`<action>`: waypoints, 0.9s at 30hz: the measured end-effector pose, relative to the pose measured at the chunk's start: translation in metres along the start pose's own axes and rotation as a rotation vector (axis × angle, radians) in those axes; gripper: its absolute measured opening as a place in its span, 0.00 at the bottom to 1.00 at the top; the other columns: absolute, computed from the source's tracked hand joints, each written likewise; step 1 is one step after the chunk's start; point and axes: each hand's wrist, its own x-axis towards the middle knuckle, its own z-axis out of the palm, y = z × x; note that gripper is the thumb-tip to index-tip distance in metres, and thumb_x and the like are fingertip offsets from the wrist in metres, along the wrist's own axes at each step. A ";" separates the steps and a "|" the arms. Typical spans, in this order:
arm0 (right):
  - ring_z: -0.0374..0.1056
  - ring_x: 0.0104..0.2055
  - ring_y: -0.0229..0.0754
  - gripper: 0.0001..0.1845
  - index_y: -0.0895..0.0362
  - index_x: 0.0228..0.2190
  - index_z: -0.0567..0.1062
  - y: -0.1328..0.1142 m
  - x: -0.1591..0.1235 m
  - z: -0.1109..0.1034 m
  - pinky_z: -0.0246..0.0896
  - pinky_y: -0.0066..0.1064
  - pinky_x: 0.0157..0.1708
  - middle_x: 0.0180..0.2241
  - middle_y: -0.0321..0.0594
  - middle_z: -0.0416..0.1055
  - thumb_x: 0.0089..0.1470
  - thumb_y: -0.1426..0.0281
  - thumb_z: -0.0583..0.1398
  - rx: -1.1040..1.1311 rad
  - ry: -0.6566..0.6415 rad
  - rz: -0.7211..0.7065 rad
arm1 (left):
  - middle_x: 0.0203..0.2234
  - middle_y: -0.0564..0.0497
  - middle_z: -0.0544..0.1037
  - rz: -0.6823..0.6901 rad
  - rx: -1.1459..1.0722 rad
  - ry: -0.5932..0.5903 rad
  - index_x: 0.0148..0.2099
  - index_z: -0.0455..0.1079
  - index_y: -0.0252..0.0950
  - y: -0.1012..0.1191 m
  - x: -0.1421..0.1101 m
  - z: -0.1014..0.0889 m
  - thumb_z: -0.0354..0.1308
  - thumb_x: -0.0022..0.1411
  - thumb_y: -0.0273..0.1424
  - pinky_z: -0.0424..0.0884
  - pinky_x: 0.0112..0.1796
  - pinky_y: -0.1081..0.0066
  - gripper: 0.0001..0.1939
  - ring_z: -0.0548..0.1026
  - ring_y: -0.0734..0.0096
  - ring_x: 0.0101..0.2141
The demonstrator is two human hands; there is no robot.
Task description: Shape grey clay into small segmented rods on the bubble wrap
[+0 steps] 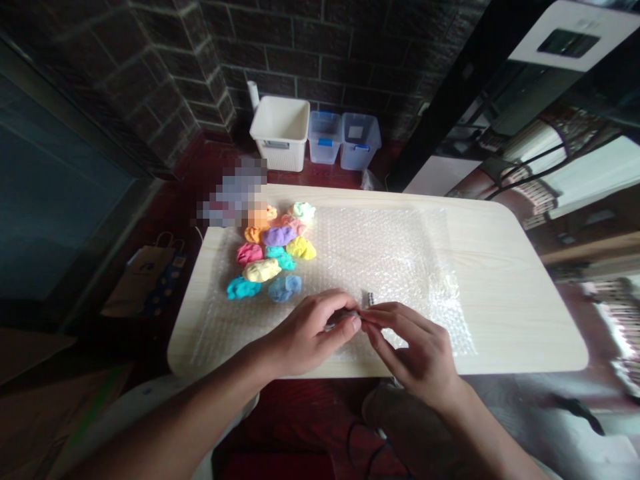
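Observation:
My left hand [320, 327] curls around a dark lump [336, 321], mostly hidden by the fingers, so its kind does not show. Thumb and fingers of my right hand [413, 340] pinch together at the left thumb tip, touching the edge of that lump. Just beyond the right fingertips, a small black-and-white striped piece [371, 299] shows above the bubble wrap [385, 247]. Left of the hands sits a cluster of soft modelling-clay lumps, among them a blue-grey one [285, 289], a pale yellow one [261, 270], a purple one [279, 236] and a teal one [243, 287].
The bubble wrap covers much of the pale wooden table [520, 300]. Behind the table stand a white bin [280, 150] and two clear plastic boxes [325, 140] on the floor. A paper bag [137, 280] is at the left. A blurred-out patch hides the table's far left corner.

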 end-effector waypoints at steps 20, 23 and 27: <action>0.71 0.28 0.43 0.05 0.53 0.35 0.69 -0.002 -0.004 0.008 0.66 0.32 0.25 0.29 0.40 0.72 0.62 0.75 0.58 -0.232 -0.060 0.020 | 0.32 0.53 0.74 0.070 0.039 -0.053 0.37 0.73 0.35 0.002 0.001 0.005 0.57 0.66 0.23 0.66 0.35 0.72 0.05 0.73 0.70 0.35; 0.72 0.29 0.43 0.06 0.53 0.33 0.68 0.000 -0.005 0.006 0.68 0.34 0.29 0.29 0.40 0.72 0.64 0.73 0.55 -0.049 -0.027 0.221 | 0.33 0.53 0.74 0.098 0.065 -0.046 0.38 0.72 0.35 -0.001 0.000 0.004 0.57 0.65 0.22 0.67 0.35 0.72 0.05 0.73 0.72 0.34; 0.74 0.26 0.43 0.17 0.53 0.29 0.68 0.009 -0.003 0.002 0.69 0.35 0.27 0.24 0.37 0.70 0.71 0.65 0.51 0.340 0.162 0.519 | 0.31 0.52 0.73 0.112 0.262 0.041 0.37 0.72 0.35 -0.006 0.000 0.000 0.57 0.65 0.23 0.67 0.35 0.69 0.04 0.72 0.69 0.33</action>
